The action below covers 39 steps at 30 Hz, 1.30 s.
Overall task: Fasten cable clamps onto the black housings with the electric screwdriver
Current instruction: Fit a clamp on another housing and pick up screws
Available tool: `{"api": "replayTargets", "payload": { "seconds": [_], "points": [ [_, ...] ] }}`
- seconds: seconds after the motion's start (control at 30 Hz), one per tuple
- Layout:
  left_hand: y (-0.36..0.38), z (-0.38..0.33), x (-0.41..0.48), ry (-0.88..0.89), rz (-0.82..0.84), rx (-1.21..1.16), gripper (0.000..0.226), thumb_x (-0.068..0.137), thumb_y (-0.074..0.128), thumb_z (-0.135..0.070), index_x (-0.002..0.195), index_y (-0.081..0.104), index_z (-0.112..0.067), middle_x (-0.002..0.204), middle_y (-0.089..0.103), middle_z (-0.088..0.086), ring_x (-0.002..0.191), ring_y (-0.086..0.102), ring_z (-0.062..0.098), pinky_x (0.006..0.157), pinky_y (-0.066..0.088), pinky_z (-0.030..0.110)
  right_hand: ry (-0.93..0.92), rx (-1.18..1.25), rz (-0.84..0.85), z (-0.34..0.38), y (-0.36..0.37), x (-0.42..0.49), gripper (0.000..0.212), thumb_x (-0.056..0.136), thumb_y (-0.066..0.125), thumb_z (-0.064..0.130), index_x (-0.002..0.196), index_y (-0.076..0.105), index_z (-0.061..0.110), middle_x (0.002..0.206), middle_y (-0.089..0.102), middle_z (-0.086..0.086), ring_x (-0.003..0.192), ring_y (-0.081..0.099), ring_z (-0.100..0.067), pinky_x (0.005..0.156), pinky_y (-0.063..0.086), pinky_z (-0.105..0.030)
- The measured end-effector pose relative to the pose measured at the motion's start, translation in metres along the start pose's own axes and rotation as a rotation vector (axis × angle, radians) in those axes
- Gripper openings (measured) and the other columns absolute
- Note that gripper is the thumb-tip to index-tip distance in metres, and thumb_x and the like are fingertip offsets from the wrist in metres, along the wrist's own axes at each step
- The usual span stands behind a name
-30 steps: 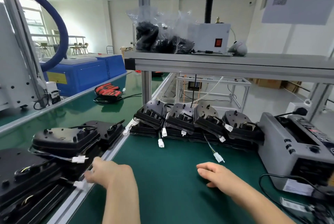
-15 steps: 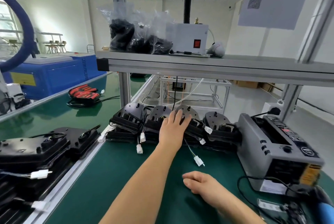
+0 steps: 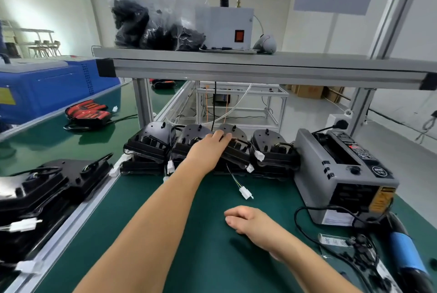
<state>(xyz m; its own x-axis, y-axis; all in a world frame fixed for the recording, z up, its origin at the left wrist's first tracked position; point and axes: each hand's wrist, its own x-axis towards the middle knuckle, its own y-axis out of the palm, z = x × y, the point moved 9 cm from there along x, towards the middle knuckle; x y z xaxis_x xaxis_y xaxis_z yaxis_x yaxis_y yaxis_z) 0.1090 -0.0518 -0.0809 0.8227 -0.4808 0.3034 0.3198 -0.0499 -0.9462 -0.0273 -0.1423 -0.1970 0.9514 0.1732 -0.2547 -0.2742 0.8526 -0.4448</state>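
Head view: the left hand (image 3: 208, 150) reaches to the far edge of the bench (image 3: 212, 259) and lies on one of the black housings (image 3: 233, 130) in the leaning row, fingers stretched across it, not visibly closed round it. The right hand (image 3: 250, 224) rests on the bench nearer, fingers loosely curled, holding nothing.

The housings lean on one another, so lifting this one carelessly could probably tip its neighbours. Its loose wires and white plug (image 3: 246, 192) trail on the bench and may snag as it comes forward.

The electric screwdriver (image 3: 402, 252) lies at the near right corner, its cord tangled among small black parts. A grey machine (image 3: 343, 174) stands just right of the row, crowding that side. A shelf (image 3: 260, 65) overhangs the row, limiting how high a housing can be lifted. More housings (image 3: 59, 181) sit at the left.
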Motion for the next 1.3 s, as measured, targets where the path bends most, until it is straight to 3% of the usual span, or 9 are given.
{"api": "replayTargets", "payload": {
  "seconds": [0.2, 0.3, 0.53, 0.7, 0.87, 0.93, 1.03, 1.17, 1.3],
  "points": [
    [-0.026, 0.003, -0.019, 0.067, 0.05, -0.068, 0.077, 0.086, 0.062, -0.009, 0.149, 0.02, -0.022, 0.144, 0.028, 0.003, 0.121, 0.043, 0.025, 0.095, 0.045, 0.042, 0.02, 0.082, -0.01, 0.001, -0.004, -0.005, 0.014, 0.091, 0.058, 0.041, 0.104, 0.063, 0.04, 0.103, 0.066, 0.017, 0.094, 0.062, -0.001, 0.076, 0.045, -0.009],
    [-0.038, -0.006, -0.044, 0.073, 0.035, -0.106, 0.078, 0.086, 0.065, -0.015, 0.149, 0.02, -0.022, 0.142, 0.029, 0.003, 0.121, 0.044, 0.025, 0.098, 0.043, 0.042, 0.016, 0.192, -0.039, -0.003, -0.01, -0.011, 0.025, 0.092, 0.058, 0.034, 0.117, 0.06, 0.031, 0.112, 0.064, 0.01, 0.101, 0.063, -0.007, 0.091, 0.051, -0.025],
    [-0.045, -0.031, -0.129, -0.012, -0.035, -0.191, 0.08, 0.09, 0.061, -0.025, 0.151, 0.009, -0.024, 0.141, 0.023, -0.005, 0.124, 0.039, 0.015, 0.097, 0.042, 0.027, -0.028, 0.676, -0.19, 0.007, -0.037, -0.038, 0.02, 0.102, 0.041, 0.028, 0.12, 0.049, 0.03, 0.107, 0.065, -0.011, 0.083, 0.067, -0.028, 0.076, 0.057, -0.038],
    [-0.034, -0.049, -0.192, -0.108, -0.007, -0.239, 0.079, 0.092, 0.056, -0.03, 0.151, 0.003, -0.03, 0.139, 0.016, -0.013, 0.123, 0.034, 0.008, 0.095, 0.044, 0.022, 0.024, 0.538, -0.086, 0.005, -0.029, -0.06, 0.024, 0.098, 0.044, 0.044, 0.112, 0.058, 0.03, 0.089, 0.074, -0.007, 0.077, 0.071, -0.022, 0.075, 0.059, -0.039],
    [-0.022, -0.074, -0.235, -0.159, 0.005, -0.218, 0.078, 0.094, 0.047, -0.033, 0.148, -0.009, -0.036, 0.142, 0.008, -0.018, 0.127, 0.023, 0.004, 0.087, 0.046, 0.016, 0.064, 0.341, 0.02, -0.012, -0.008, -0.078, 0.045, 0.087, 0.059, 0.048, 0.126, 0.05, 0.028, 0.113, 0.065, -0.003, 0.082, 0.071, -0.024, 0.07, 0.059, -0.036],
    [-0.021, -0.086, -0.245, -0.163, 0.008, -0.208, 0.083, 0.089, 0.057, -0.036, 0.15, 0.0, -0.037, 0.141, 0.016, -0.017, 0.125, 0.03, 0.004, 0.079, 0.048, 0.013, 0.098, 0.36, 0.009, -0.019, -0.004, -0.084, 0.058, 0.081, 0.064, 0.052, 0.13, 0.042, 0.03, 0.113, 0.065, -0.003, 0.077, 0.072, -0.027, 0.062, 0.057, -0.032],
    [-0.029, -0.097, -0.253, -0.15, -0.017, -0.356, 0.096, 0.052, 0.088, -0.038, 0.138, 0.047, -0.032, 0.122, 0.051, -0.013, 0.101, 0.056, 0.005, 0.052, 0.048, 0.009, 0.148, 0.348, -0.004, -0.029, -0.003, -0.089, 0.066, 0.079, 0.07, 0.047, 0.135, 0.04, 0.028, 0.099, 0.071, -0.008, 0.068, 0.071, -0.023, 0.057, 0.055, -0.029],
    [-0.014, -0.087, -0.251, -0.125, -0.013, -0.492, 0.093, 0.07, 0.055, -0.067, 0.136, -0.012, -0.062, 0.132, 0.005, -0.037, 0.122, 0.013, -0.014, 0.083, 0.041, 0.011, 0.166, 0.352, -0.012, -0.032, -0.007, -0.09, 0.067, 0.08, 0.073, 0.038, 0.136, 0.038, 0.028, 0.098, 0.072, -0.011, 0.065, 0.069, -0.021, 0.058, 0.054, -0.028],
    [-0.003, -0.062, -0.248, -0.226, 0.1, -0.868, 0.1, 0.054, 0.062, -0.077, 0.14, 0.016, -0.055, 0.135, 0.005, -0.044, 0.125, 0.023, -0.016, 0.099, 0.032, 0.014, 0.163, 0.321, 0.027, -0.025, 0.001, -0.092, 0.066, 0.083, 0.071, 0.036, 0.136, 0.033, 0.029, 0.09, 0.072, -0.013, 0.066, 0.07, -0.023, 0.059, 0.056, -0.03]
  ]
}}
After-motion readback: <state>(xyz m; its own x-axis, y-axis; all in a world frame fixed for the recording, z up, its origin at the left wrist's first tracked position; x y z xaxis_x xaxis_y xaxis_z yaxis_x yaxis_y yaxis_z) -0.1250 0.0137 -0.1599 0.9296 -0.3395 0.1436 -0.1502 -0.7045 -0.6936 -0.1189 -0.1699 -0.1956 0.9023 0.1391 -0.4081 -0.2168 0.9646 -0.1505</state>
